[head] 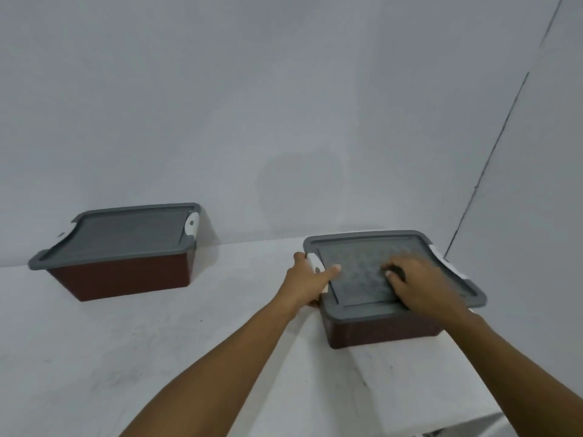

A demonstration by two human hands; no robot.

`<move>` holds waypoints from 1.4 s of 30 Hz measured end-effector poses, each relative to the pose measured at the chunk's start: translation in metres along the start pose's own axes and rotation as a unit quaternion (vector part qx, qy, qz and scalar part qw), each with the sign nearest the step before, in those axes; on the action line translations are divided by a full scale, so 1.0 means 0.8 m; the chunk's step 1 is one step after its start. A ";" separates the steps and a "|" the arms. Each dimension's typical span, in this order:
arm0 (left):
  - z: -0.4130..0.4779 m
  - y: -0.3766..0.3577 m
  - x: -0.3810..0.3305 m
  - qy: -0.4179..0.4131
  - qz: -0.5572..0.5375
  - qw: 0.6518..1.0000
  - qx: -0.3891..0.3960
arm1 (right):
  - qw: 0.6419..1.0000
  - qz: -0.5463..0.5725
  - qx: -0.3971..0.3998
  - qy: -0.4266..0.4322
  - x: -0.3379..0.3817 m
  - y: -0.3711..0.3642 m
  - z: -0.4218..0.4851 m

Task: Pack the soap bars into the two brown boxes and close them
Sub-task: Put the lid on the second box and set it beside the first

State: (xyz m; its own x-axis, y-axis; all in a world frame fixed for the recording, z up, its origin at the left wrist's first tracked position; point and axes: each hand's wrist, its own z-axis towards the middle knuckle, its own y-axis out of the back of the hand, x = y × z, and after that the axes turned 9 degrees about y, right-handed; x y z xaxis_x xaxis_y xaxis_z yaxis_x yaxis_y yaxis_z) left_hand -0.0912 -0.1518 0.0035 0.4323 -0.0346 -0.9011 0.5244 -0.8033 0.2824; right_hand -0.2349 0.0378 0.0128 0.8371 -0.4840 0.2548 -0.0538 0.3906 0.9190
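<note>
— Where are the brown boxes, and how do they lie?

— Both sit on the white table (157,342). The left box (126,279) is far back against the wall (284,105), its long axis running side to side along it, its cover (126,231) on top and a white clip (191,223) at its right end. The right box (378,331) stands nearer, well apart from the other. Its long axis also runs roughly left to right, a little skewed to the wall line, with its clipped ends facing left and right. Its grey lid (356,279) lies on top.

— And the hands?

— Both are at the right box. The left hand (307,280) is at the box's left end: the thumb lies stretched onto the lid, the fingers wrap round the white latch (315,264) there, pinching it. The right hand (422,285) rests palm down on the lid's middle and right part, with the far latch (448,263) just beyond it.

— Is the right hand grasping anything?

— Its fingers look bent, but they are blurred; I cannot tell.
</note>
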 end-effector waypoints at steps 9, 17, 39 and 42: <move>0.006 -0.011 0.008 -0.011 -0.082 0.995 -0.050 | 0.993 -0.092 0.017 -0.072 -0.024 0.017 -0.009; -0.026 0.098 0.058 -0.021 -0.077 0.988 -0.134 | 0.993 0.064 0.063 -0.082 0.006 -0.007 0.010; -0.062 0.222 -0.008 0.029 -0.362 0.884 -0.295 | 0.773 0.581 -0.032 -0.255 0.099 0.036 0.114; -0.061 0.224 -0.006 0.039 -0.355 0.889 -0.288 | 0.779 0.575 -0.018 -0.250 0.099 0.035 0.114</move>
State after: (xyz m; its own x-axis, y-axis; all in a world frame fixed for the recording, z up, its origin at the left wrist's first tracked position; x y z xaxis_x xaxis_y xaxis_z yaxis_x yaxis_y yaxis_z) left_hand 0.0362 -0.2667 0.0748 -0.1200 0.4179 -0.9005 0.9639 -0.1682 -0.2065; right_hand -0.2198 -0.0604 0.0863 -0.0699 -0.0392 0.9968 -0.5897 0.8076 -0.0096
